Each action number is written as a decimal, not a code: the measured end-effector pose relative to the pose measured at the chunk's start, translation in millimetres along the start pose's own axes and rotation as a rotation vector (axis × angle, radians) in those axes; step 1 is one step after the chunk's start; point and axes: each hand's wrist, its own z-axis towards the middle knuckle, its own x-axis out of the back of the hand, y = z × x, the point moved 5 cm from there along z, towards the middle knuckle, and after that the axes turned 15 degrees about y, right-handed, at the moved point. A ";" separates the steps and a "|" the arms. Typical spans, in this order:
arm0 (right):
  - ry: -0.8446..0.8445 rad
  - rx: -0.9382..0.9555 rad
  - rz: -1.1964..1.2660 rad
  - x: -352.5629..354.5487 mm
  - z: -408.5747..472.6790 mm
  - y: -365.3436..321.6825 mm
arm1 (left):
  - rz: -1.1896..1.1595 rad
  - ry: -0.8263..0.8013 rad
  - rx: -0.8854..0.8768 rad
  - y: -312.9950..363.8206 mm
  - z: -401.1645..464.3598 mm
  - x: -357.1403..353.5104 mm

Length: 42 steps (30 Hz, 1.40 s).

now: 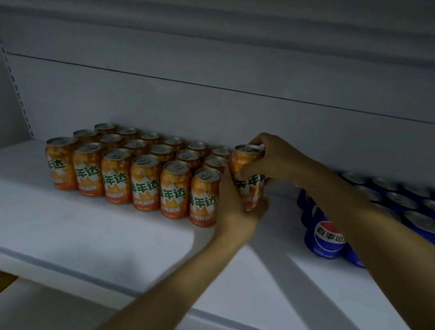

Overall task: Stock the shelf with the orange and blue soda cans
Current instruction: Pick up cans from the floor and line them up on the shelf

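Both hands, left hand [236, 205] & right hand [271, 158], are gripping 1 orange can [246, 172], fingers wrapped round it; it's tilting & risking knocking the packed orange block [133, 169].

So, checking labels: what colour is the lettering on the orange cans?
Green with white outlines, on the orange cans; clearest in the head view's front row.

Orange cans [143, 182] w/ green lettering on white, silver tops. Blue cans [328, 237] w/ red-white-blue round logo, white script. Shelf [78, 232] white; back panel pale grey.
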 end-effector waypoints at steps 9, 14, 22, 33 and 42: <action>0.110 -0.130 -0.013 -19.9 49.1 42.9 | -0.221 -0.046 0.795 -49.9 -1.3 -31.5; 0.156 -0.137 -0.025 -47.8 65.5 58.5 | -0.239 0.016 0.927 -72.0 9.5 -44.7; 0.231 -0.157 -0.013 -64.6 76.0 75.2 | -0.155 -0.121 0.882 -79.5 25.9 -44.3; 0.258 -0.161 -0.073 -68.5 74.1 71.8 | -0.045 -0.106 0.860 -75.5 32.8 -47.3; 0.135 -0.068 -0.440 30.4 33.7 32.5 | 0.795 -0.657 -0.270 7.4 45.7 -28.6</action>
